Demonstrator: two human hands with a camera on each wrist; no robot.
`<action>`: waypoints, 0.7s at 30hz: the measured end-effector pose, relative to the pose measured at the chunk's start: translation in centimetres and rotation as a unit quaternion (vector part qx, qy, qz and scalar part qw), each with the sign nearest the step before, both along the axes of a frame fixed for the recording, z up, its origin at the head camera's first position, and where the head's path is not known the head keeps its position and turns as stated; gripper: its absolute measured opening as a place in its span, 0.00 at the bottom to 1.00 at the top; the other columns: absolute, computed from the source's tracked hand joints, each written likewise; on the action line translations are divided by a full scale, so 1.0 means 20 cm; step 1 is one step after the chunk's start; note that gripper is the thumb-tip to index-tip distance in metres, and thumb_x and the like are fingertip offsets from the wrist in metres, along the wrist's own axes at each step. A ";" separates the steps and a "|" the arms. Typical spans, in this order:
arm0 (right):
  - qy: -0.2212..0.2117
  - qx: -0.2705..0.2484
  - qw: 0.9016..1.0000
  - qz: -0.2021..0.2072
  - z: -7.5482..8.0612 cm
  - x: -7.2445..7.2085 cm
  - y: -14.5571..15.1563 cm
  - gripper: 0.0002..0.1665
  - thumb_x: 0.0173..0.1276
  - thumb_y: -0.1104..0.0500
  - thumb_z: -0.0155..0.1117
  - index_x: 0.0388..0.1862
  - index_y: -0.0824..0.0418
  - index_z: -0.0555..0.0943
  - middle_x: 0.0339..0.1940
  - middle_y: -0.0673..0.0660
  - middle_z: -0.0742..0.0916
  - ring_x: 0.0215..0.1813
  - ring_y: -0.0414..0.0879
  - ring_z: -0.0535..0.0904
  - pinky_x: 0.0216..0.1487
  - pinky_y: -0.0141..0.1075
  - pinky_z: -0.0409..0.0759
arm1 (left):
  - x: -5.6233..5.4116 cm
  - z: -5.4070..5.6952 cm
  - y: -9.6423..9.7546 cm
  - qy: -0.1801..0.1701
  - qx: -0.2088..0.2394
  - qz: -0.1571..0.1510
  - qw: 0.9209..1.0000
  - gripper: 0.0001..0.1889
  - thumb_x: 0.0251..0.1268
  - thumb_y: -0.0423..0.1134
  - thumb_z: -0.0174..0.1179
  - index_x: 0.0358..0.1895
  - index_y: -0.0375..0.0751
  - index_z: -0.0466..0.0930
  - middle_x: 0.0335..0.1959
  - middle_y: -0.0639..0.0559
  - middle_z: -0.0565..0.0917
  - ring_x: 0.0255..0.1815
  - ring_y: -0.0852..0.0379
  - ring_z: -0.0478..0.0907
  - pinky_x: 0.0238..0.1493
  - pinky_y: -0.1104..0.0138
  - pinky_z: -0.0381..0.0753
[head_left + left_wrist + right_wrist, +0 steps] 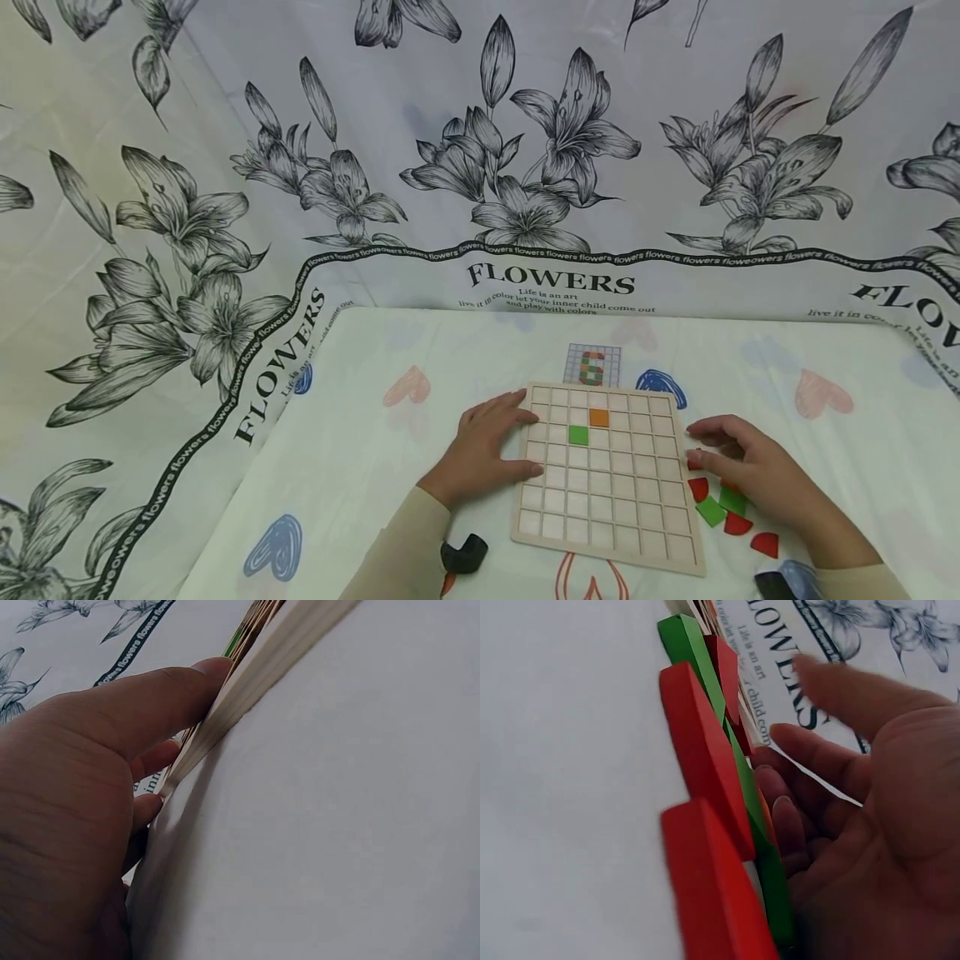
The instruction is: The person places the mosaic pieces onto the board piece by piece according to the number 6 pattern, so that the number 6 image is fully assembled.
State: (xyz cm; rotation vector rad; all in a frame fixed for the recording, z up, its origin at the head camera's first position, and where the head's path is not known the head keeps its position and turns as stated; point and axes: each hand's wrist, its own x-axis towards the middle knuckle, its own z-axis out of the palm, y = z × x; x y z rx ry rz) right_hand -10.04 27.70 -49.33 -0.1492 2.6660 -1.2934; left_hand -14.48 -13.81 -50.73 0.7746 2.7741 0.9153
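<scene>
A wooden grid board (603, 533) lies on the table, with a green square tile (578, 435) and an orange square tile (599, 417) in its upper cells. My left hand (480, 450) rests at the board's left edge, thumb and fingers spread along the rim. In the left wrist view its thumb (169, 697) touches the board's side (247, 682). To the right of the board, my right hand (757, 467) hovers by loose pieces, fingers loosely bent and thumb apart from them. Near it lie red rounded pieces (738, 523) and green pieces (710, 511). Nothing shows between its fingers.
A small pattern card (592, 364) with a coloured figure on a grid lies behind the board. The white tablecloth (360, 467) carries printed hearts. A flower-printed sheet (450, 208) rises behind the table. One red piece (765, 545) sits nearer the right sleeve.
</scene>
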 end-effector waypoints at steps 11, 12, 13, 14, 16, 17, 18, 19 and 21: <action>0.019 0.032 0.999 0.013 0.01 0.00 0.00 0.28 0.71 0.51 0.80 0.63 0.62 0.84 0.61 0.58 0.84 0.66 0.64 0.80 0.55 0.20 0.73 | 0.00 0.00 0.00 -0.005 -0.001 0.007 1.000 0.35 0.64 0.65 0.74 0.73 0.60 0.79 0.87 0.64 0.58 0.87 0.58 0.50 0.81 0.45 0.47; 0.017 0.039 0.999 0.013 0.01 0.00 0.00 0.28 0.71 0.51 0.81 0.63 0.62 0.84 0.61 0.58 0.84 0.65 0.64 0.80 0.54 0.20 0.73 | 0.00 0.00 0.00 -0.005 -0.002 0.008 1.000 0.35 0.64 0.65 0.74 0.73 0.60 0.78 0.87 0.64 0.58 0.87 0.58 0.50 0.81 0.45 0.47; 0.016 0.045 0.999 0.012 0.01 0.00 0.00 0.27 0.71 0.51 0.81 0.62 0.62 0.84 0.60 0.58 0.84 0.65 0.64 0.80 0.54 0.20 0.73 | 0.00 0.00 0.00 -0.005 -0.002 0.008 1.000 0.35 0.64 0.65 0.74 0.73 0.60 0.78 0.87 0.64 0.58 0.87 0.58 0.50 0.81 0.45 0.47; 0.016 0.053 0.998 0.011 0.01 0.00 0.01 0.26 0.70 0.51 0.81 0.61 0.61 0.85 0.59 0.58 0.84 0.64 0.63 0.80 0.53 0.21 0.74 | 0.00 0.00 0.00 -0.004 -0.002 0.008 1.000 0.35 0.64 0.65 0.74 0.73 0.60 0.78 0.87 0.64 0.58 0.87 0.58 0.50 0.81 0.45 0.47; 0.019 0.066 0.998 0.008 0.00 0.00 0.01 0.23 0.70 0.51 0.81 0.58 0.59 0.86 0.57 0.56 0.84 0.62 0.62 0.80 0.53 0.23 0.76 | 0.00 0.00 0.00 -0.003 0.000 0.008 1.000 0.35 0.64 0.65 0.74 0.73 0.60 0.78 0.87 0.64 0.58 0.87 0.58 0.51 0.81 0.45 0.47; 0.022 0.072 0.997 0.008 0.00 0.00 0.01 0.21 0.70 0.51 0.81 0.56 0.58 0.86 0.55 0.55 0.84 0.62 0.61 0.80 0.53 0.25 0.77 | 0.00 0.00 0.01 -0.004 0.000 0.007 1.000 0.35 0.64 0.65 0.74 0.73 0.60 0.79 0.87 0.63 0.58 0.87 0.58 0.51 0.81 0.45 0.47; 0.025 0.075 0.997 0.007 0.00 0.00 0.01 0.20 0.70 0.51 0.82 0.54 0.57 0.87 0.54 0.54 0.84 0.61 0.60 0.80 0.53 0.27 0.78 | 0.00 0.00 0.01 -0.004 0.000 0.008 1.000 0.35 0.64 0.65 0.74 0.73 0.60 0.79 0.87 0.63 0.58 0.87 0.58 0.51 0.81 0.45 0.47; 0.028 0.077 0.997 0.007 0.00 0.00 0.01 0.18 0.69 0.51 0.82 0.52 0.56 0.87 0.53 0.53 0.84 0.60 0.58 0.80 0.54 0.29 0.79 | 0.00 0.00 0.01 -0.003 0.000 0.008 1.000 0.36 0.64 0.65 0.74 0.73 0.60 0.79 0.87 0.63 0.58 0.87 0.58 0.51 0.81 0.45 0.47; 0.035 0.081 0.996 0.007 -0.01 0.00 0.01 0.14 0.69 0.52 0.82 0.48 0.54 0.87 0.51 0.51 0.83 0.59 0.56 0.80 0.54 0.33 0.80 | 0.00 0.00 0.01 -0.004 0.000 0.007 1.000 0.36 0.64 0.65 0.75 0.73 0.60 0.79 0.87 0.63 0.58 0.87 0.58 0.51 0.81 0.45 0.47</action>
